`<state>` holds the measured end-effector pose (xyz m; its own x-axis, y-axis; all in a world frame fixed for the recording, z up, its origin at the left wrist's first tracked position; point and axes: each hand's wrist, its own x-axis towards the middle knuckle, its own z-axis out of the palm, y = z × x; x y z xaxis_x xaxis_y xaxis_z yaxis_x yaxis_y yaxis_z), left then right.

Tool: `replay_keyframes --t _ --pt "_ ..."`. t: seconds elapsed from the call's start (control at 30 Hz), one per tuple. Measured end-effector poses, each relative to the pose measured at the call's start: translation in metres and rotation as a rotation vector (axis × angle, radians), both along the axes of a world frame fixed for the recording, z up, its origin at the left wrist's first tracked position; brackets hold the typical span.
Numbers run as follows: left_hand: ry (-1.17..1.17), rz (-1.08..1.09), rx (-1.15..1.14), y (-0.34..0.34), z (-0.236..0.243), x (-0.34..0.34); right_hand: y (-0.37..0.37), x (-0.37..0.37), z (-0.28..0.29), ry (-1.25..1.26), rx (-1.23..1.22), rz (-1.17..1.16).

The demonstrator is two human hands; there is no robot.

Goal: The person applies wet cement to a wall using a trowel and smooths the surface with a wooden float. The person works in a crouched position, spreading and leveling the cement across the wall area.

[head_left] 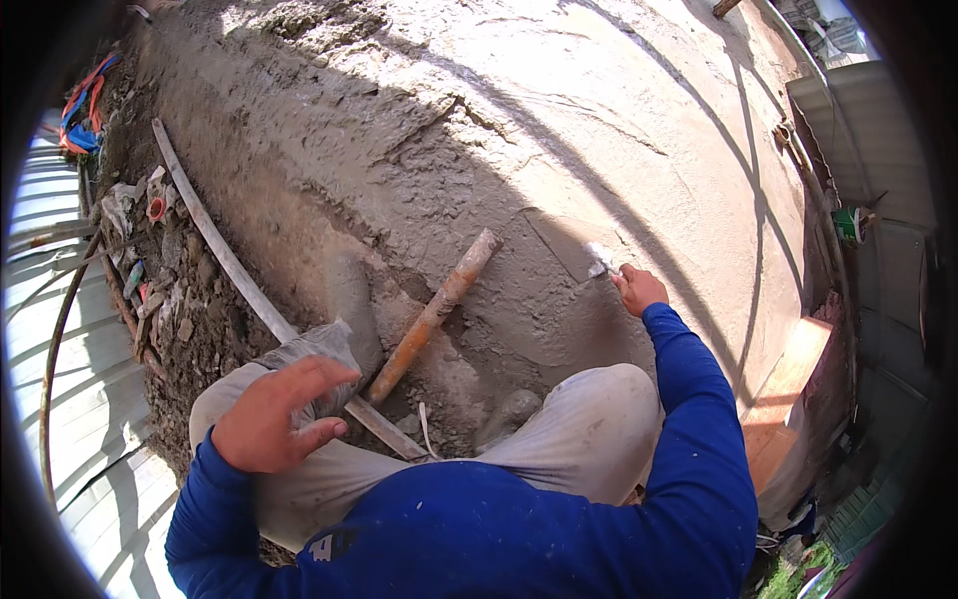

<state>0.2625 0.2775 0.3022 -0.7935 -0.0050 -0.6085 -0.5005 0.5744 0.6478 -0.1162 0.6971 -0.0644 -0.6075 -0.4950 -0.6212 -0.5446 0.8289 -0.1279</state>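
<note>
Wet grey concrete (689, 210) spreads in front of me, smoother on the right and rougher toward the left. My right hand (640, 291) is closed around the handle of a trowel (602, 258). The trowel's flat blade lies against the concrete and partly blends into its colour. Above my left knee, my left hand (284, 414) hovers with thumb and fingers apart, holding nothing. A rusty, mud-stained pipe (434, 314) slants up from between my legs, its far end over the concrete.
A long pale pole (225, 250) runs along the left edge of the concrete to my legs. Beyond it lie soil and rubble (200, 309), then corrugated metal sheets (100, 429). A wooden board (788, 399) stands at the right, near a metal wall (868, 130).
</note>
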Motion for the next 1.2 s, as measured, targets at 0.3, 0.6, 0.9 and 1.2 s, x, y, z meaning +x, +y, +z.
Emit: replay_keyframes --t 0.3,0.6,0.9,1.2 --pt "-0.031 0.098 -0.096 0.006 -0.007 -0.002 0.085 0.069 -0.048 -0.308 -0.27 -0.518" --pt "-0.072 0.44 0.036 -0.073 -0.017 0.023 0.145 0.084 -0.005 -0.371 0.111 0.299" --pt "-0.264 0.673 -0.005 -0.127 -0.069 0.129 -0.014 0.015 0.031 -0.148 0.149 0.713" --pt "-0.169 0.749 0.045 -0.102 -0.063 0.165 -0.066 -0.043 0.073 0.053 0.093 0.415"
